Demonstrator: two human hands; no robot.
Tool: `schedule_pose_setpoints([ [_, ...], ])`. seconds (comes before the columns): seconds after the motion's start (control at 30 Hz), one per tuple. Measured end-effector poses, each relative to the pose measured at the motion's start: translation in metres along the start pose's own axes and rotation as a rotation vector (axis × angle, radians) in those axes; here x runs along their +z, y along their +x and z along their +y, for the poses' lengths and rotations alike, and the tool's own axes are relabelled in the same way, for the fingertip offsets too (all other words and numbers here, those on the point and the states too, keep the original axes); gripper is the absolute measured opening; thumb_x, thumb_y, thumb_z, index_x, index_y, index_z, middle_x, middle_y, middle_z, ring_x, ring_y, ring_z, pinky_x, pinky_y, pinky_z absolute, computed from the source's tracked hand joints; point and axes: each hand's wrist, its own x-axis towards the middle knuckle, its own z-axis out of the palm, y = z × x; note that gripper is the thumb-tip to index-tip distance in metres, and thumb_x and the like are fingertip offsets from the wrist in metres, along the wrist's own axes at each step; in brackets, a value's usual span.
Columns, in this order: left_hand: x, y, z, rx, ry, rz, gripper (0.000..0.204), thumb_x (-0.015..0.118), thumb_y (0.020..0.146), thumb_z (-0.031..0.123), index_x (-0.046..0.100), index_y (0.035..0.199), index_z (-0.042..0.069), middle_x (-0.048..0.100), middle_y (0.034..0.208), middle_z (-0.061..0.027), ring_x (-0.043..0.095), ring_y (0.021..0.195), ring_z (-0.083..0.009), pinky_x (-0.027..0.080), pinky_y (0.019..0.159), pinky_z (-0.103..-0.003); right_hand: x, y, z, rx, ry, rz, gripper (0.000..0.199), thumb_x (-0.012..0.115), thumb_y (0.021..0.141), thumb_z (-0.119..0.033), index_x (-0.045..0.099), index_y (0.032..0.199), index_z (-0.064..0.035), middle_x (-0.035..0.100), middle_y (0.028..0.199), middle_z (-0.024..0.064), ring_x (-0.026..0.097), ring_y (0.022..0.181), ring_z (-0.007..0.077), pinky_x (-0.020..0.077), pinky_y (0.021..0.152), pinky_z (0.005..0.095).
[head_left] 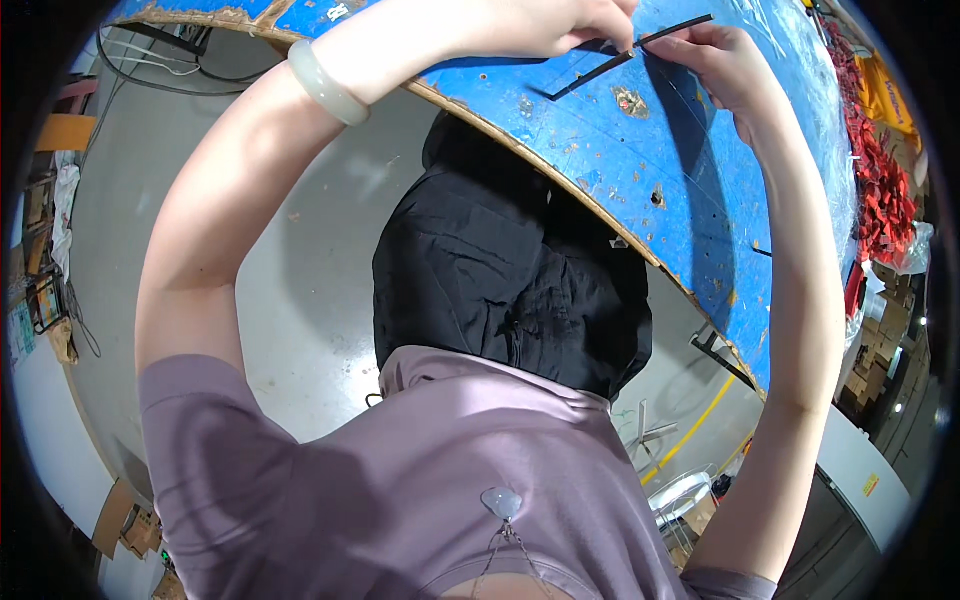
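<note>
Both of my hands work close together over the blue tabletop (600, 140) at the upper edge of the view. My left hand (580, 25) is closed in a pinch, its fingertips at the upper end of a thin black stick (592, 77) that slants down to the left. Part of this hand is cut off by the picture's edge. Between the closed fingertips of my right hand (725, 65) is a second thin black stick (685, 27), slanting up to the right. The near ends of the two sticks lie close together; whether they touch, I cannot tell.
The worn wooden table edge (560, 175) runs diagonally in front of my lap. A short dark piece (762, 252) lies beside my right forearm. Clear plastic film (815, 110) and a heap of red material (880, 195) are at the right. A dark cable (190, 85) hangs at the left.
</note>
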Motion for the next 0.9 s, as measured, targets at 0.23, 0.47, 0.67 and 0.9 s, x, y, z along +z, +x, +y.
schedule_pose_setpoints([
  [0.23,0.002,0.003,0.003,-0.054,-0.015,0.013,0.015,0.053,0.064,0.001,0.058,0.078,0.003,0.051,0.078,-0.0130,0.052,0.079,-0.0305,0.042,0.069,-0.036,0.003,-0.020,0.014,-0.075,-0.025,0.084,0.021,0.062,0.078,-0.026,0.065,0.082,-0.0066,0.052,0.060,-0.0029,0.037,0.048,0.0031,0.0252,0.041,0.0197],
  [0.47,-0.001,0.003,0.007,-0.029,0.049,-0.022,0.017,0.053,0.063,0.000,0.058,0.079,0.002,0.051,0.078,-0.0137,0.051,0.080,-0.0311,0.042,0.070,-0.036,0.013,-0.067,-0.001,-0.277,-0.271,0.251,0.017,0.058,0.080,-0.016,0.063,0.094,-0.0085,0.048,0.056,0.0025,0.039,0.048,0.0063,0.0314,0.043,0.0213],
  [0.67,0.002,0.003,0.007,-0.028,0.079,-0.014,0.018,0.053,0.063,0.000,0.059,0.079,0.002,0.051,0.079,-0.0143,0.051,0.081,-0.0315,0.042,0.070,-0.036,0.037,-0.105,-0.029,-0.458,-0.469,0.334,0.032,0.053,0.080,-0.010,0.054,0.111,-0.0181,0.054,0.065,0.0086,0.053,0.050,0.0192,0.0430,0.048,0.0301],
  [0.9,0.002,0.004,0.006,-0.050,0.075,-0.026,0.019,0.055,0.062,0.000,0.060,0.081,0.002,0.051,0.079,-0.0141,0.051,0.082,-0.0312,0.042,0.071,-0.036,0.062,-0.108,-0.051,-0.440,-0.451,0.234,0.041,0.051,0.079,-0.008,0.048,0.119,-0.0183,0.055,0.068,0.0080,0.055,0.053,0.0210,0.0447,0.048,0.0310],
])
